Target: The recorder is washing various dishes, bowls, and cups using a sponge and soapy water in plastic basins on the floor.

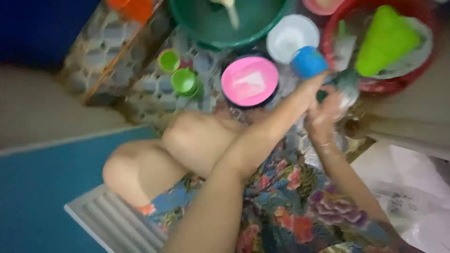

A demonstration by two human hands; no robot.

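your left hand (315, 80) grips the round blue plastic cup (308, 62) tipped sideways while your right hand (328, 110) fingers rub it, though the blur hides what they clutch.

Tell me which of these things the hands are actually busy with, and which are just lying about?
In hand:
- blue cup, held by the left hand
- right hand, pressed against something blurred beside the cup

Lying about:
- pink bowl
- white bowl
- two small green cups
- green basin
- red basket with a green jug
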